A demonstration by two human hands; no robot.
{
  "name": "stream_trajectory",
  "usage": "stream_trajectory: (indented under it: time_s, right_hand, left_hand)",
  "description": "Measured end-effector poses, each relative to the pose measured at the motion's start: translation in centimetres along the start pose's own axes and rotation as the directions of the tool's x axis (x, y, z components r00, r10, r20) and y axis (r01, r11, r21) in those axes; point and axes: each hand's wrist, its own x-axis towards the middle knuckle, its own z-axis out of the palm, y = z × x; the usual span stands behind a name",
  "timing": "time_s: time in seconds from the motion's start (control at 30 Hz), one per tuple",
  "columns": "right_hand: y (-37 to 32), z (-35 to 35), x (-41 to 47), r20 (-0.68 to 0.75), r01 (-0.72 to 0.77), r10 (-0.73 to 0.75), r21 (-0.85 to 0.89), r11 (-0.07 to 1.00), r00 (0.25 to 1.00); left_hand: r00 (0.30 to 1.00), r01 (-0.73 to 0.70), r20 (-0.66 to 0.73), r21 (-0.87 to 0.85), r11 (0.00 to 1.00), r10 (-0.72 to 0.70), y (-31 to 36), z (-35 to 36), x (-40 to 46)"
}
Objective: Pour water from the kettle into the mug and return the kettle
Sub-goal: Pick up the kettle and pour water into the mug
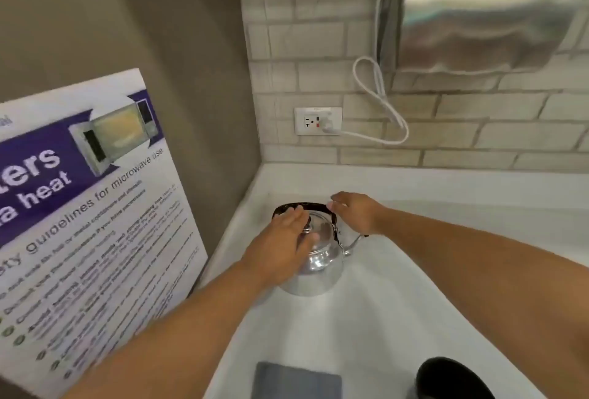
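Note:
A shiny steel kettle (318,268) with a black handle stands upright on the white counter (382,319), its spout pointing right. My left hand (280,245) lies flat on the lid and knob, fingers spread over the top. My right hand (357,212) is at the right end of the black handle, thumb and fingers curled at it; whether it grips the handle is unclear. A dark round object, possibly the mug (452,379), shows at the bottom right edge, mostly cut off.
A microwave safety poster (89,213) leans against the left wall. On the tiled back wall are a power outlet (318,120) with a white cord and a steel dispenser (490,13). A grey pad (296,381) lies at the counter's near edge.

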Motion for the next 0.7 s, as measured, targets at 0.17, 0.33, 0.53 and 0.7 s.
stream_trajectory:
  time_s: [0.17,0.33,0.53,0.7]
  right_hand:
    - [-1.0,1.8,4.6,0.058,0.014,-0.013,-0.011,1.0,0.998]
    - [-2.8,1.8,6.1,-0.088,0.054,-0.048,0.077,0.996,0.995]
    - [-4.9,0.7,5.4,0.011,0.096,-0.099,0.16,0.982,0.995]
    - [-4.9,1.1,3.5,-0.057,0.212,-0.207,0.117,0.97,0.977]
  left_hand:
    - [0.98,-0.006,-0.2,0.065,0.998,0.019,-0.8,1.3,0.5]
    - [0.961,-0.01,-0.274,0.086,0.996,0.034,-0.2,1.1,1.0]
    - [0.954,-0.039,-0.289,0.123,0.992,0.073,0.2,0.4,1.2]
    - [0.964,-0.019,-0.263,0.104,0.994,0.046,0.5,0.4,1.1]
